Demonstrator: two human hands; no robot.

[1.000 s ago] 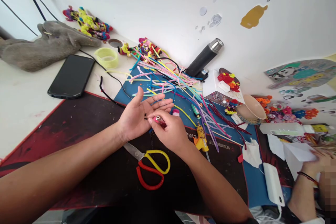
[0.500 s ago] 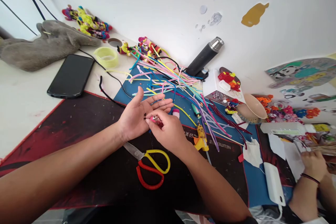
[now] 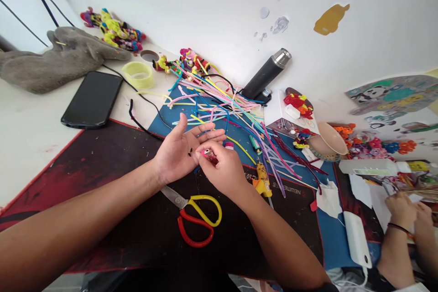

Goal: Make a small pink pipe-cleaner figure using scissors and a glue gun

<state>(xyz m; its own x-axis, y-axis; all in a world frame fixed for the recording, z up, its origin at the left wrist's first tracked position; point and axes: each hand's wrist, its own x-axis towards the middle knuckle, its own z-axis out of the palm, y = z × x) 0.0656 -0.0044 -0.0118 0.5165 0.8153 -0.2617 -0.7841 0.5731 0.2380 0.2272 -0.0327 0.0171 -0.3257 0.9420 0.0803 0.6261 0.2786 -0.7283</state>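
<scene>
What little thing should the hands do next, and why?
Maybe the right hand should pinch up one of the tiny black bits. They lie loose on the open palm of the left hand, and the right fingertips are close beside them, while that hand holds a small pink-and-red object.

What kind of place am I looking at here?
Probably a craft workspace: colourful fuzzy stems lie heaped on the table, with scissors and a yellow glue gun nearby.
</scene>
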